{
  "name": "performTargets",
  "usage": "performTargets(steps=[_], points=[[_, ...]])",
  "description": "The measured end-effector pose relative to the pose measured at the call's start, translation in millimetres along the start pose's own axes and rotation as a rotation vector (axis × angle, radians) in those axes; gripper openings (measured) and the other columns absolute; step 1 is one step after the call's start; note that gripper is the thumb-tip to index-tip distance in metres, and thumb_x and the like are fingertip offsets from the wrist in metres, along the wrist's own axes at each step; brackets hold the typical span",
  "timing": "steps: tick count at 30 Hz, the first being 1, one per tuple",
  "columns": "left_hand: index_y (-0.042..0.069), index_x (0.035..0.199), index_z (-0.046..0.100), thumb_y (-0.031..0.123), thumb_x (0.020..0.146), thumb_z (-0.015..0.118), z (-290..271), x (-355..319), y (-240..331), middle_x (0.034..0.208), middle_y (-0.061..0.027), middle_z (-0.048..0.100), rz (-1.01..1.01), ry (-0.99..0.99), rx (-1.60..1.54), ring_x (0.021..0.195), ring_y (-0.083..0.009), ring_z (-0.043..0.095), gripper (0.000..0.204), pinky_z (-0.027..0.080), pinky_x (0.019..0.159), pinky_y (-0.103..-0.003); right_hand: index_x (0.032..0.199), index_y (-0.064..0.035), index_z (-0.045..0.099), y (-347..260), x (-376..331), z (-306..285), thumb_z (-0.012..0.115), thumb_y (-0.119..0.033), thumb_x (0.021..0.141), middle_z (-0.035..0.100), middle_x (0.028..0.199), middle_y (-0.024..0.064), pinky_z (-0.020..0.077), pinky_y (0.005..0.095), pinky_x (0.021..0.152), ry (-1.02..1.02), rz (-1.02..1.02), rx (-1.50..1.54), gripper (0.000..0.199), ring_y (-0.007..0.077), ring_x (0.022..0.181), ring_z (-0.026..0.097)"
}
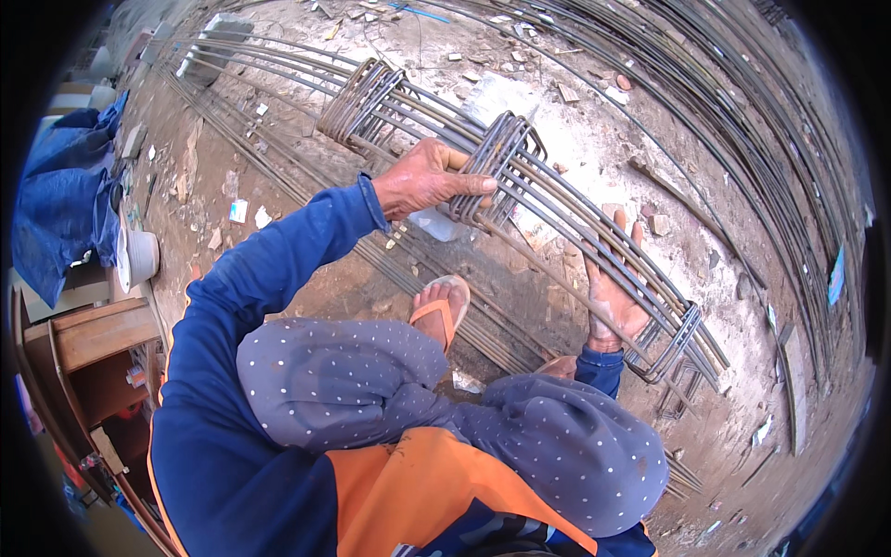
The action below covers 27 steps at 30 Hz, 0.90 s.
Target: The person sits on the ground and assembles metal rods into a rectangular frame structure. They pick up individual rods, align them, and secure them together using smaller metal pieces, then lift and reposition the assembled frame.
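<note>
Dusty ground (594, 139) strewn with rubble lay under a long cage of steel bars (575, 218). The left hand (429, 178) was clamped around a bundle of stirrups (497, 167) on the bars, while the right hand (614, 292) lay open, fingers spread, against the bars nearer another stirrup bundle (673, 343).

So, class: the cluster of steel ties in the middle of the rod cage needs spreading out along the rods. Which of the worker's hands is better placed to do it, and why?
Probably the left hand: its fingers already grip the middle cluster of ties. The right hand rests open on the long rods, nearer the other ties.
</note>
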<state>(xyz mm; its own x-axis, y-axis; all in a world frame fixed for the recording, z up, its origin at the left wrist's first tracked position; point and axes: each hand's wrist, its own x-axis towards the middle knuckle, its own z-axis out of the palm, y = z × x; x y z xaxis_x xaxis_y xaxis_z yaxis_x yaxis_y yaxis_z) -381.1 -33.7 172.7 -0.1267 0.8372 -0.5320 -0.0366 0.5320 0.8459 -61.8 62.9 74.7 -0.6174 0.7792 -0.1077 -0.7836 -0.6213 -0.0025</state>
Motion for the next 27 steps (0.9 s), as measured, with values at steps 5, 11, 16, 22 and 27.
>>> performTargets(steps=[5, 11, 16, 22, 27], points=[[-0.002, 0.1, 0.076, 0.023, 0.087, 0.082, -12, -2, 0, 0.087, -0.0113, 0.076, 0.0, 0.026, -0.059, 0.078, -0.0139, 0.073, 0.029, 0.059, 0.071, -0.028, 0.162, -0.0084, 0.017, -2, 1, 10, 0.045, -0.049, 0.1, 0.015, 0.167, 0.0235, 0.005, 0.0632, 0.125, -0.008, 0.007, -0.024, 0.079, 0.0397, 0.155, 0.013], [-0.003, 0.1, 0.075, 0.022, 0.087, 0.082, -28, -9, -1, 0.087, -0.0124, 0.076, 0.021, 0.109, -0.149, 0.074, -0.0144, 0.073, 0.03, 0.06, 0.066, -0.027, 0.161, -0.0099, 0.02, -5, 4, 17, 0.047, -0.054, 0.098, 0.014, 0.167, 0.0222, 0.012, 0.0659, 0.123, 0.019, -0.004, -0.049, 0.082, 0.039, 0.155, 0.013], [-0.002, 0.102, 0.073, 0.026, 0.086, 0.084, -54, -16, 5, 0.088, -0.0115, 0.077, -0.036, 0.203, -0.108, 0.075, -0.015, 0.074, 0.034, 0.06, 0.066, -0.026, 0.161, -0.0103, 0.022, -8, 5, 15, 0.047, -0.057, 0.096, 0.014, 0.167, 0.0217, 0.0121, 0.066, 0.123, 0.003, 0.003, -0.044, 0.084, 0.0393, 0.155, 0.012], [0.0, 0.104, 0.071, 0.027, 0.087, 0.083, -83, -21, -2, 0.09, -0.0115, 0.076, -0.045, 0.284, -0.135, 0.077, -0.0151, 0.075, 0.034, 0.062, 0.068, -0.026, 0.161, -0.0113, 0.024, -7, 5, 19, 0.052, -0.052, 0.095, 0.012, 0.168, 0.0206, 0.0096, 0.0648, 0.124, -0.003, 0.028, -0.026, 0.082, 0.0394, 0.155, 0.01], [0.001, 0.103, 0.072, 0.028, 0.088, 0.081, -113, -22, -8, 0.09, -0.009, 0.076, 0.012, 0.306, -0.203, 0.075, -0.0141, 0.074, 0.032, 0.062, 0.068, -0.027, 0.162, -0.0116, 0.022, -8, 7, 23, 0.052, -0.05, 0.096, 0.012, 0.168, 0.0208, 0.0087, 0.0656, 0.124, -0.026, 0.026, -0.031, 0.082, 0.0391, 0.156, 0.008]])
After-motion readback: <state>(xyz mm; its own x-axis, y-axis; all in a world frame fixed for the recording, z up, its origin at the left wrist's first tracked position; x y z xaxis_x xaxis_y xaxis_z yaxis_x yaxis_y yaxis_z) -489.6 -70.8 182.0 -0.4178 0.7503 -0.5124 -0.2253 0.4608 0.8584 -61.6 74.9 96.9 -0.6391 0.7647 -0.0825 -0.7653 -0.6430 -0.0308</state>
